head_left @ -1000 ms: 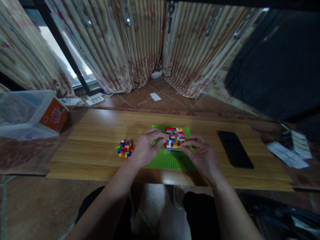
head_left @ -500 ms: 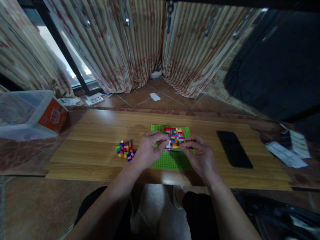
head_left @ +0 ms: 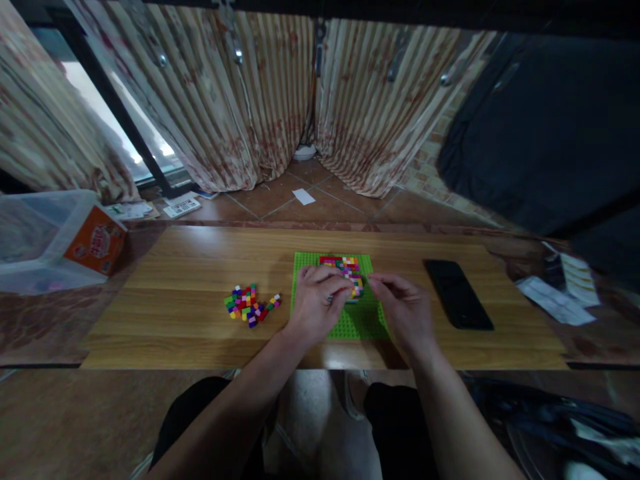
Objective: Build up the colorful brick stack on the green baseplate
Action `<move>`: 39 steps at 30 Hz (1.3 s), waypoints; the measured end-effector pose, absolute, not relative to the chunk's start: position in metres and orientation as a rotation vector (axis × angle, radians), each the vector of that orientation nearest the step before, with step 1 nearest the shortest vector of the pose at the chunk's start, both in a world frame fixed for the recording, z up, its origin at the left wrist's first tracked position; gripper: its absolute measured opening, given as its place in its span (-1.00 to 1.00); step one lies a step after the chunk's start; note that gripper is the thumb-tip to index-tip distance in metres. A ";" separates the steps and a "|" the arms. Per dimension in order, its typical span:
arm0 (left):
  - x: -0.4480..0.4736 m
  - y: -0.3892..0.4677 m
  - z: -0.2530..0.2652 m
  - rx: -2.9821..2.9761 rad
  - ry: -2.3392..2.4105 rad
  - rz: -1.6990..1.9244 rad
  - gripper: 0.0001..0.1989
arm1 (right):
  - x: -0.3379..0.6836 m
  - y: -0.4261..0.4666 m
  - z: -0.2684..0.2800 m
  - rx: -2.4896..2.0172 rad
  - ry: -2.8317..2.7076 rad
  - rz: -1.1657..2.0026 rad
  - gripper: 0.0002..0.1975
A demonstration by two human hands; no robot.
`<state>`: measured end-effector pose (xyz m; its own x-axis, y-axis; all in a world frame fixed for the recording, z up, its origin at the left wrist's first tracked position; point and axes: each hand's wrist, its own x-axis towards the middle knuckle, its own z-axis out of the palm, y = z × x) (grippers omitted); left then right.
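Observation:
A green studded baseplate (head_left: 356, 327) lies on the wooden table in front of me. On it stands a flat block of small multicoloured toy bricks (head_left: 345, 262), its near left part covered by my left hand. My left hand (head_left: 320, 303) reaches over this block with thumb and forefinger pinched at its right part; whatever they grip is hidden. Just right of the block, my right hand (head_left: 405, 307) is raised over the plate's right edge, thumb and forefinger pressed together. Anything in that pinch is too small to name. Left of the plate lies a pile of loose bricks (head_left: 245, 303).
A black phone (head_left: 457, 293) lies on the wooden table (head_left: 170, 300) to the right. Beyond the table's left end stands a clear plastic bin (head_left: 50, 233) with an orange label. Papers (head_left: 555, 300) lie past the right end; curtains (head_left: 260, 100) hang behind.
My left hand has moved right across the brick block and covers more of it. My right hand has drawn away from the block to the right. The view has shifted slightly.

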<state>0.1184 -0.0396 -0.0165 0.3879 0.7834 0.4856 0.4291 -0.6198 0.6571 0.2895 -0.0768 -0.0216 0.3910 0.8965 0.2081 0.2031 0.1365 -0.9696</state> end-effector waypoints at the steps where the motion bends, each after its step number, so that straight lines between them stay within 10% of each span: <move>1: 0.120 -0.039 -0.018 2.218 1.067 1.130 -0.90 | 0.290 -0.076 -0.021 -1.390 -1.037 0.699 -0.84; 39: 0.131 -0.038 -0.029 2.177 1.235 1.182 -0.73 | 0.278 -0.068 -0.033 -1.491 -1.077 0.791 -0.70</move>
<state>0.1305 -0.0383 -0.0291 0.2635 0.8336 0.4855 0.5218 -0.5464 0.6551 0.2777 -0.0682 -0.0332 0.3682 0.9270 0.0713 0.2091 -0.0079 -0.9779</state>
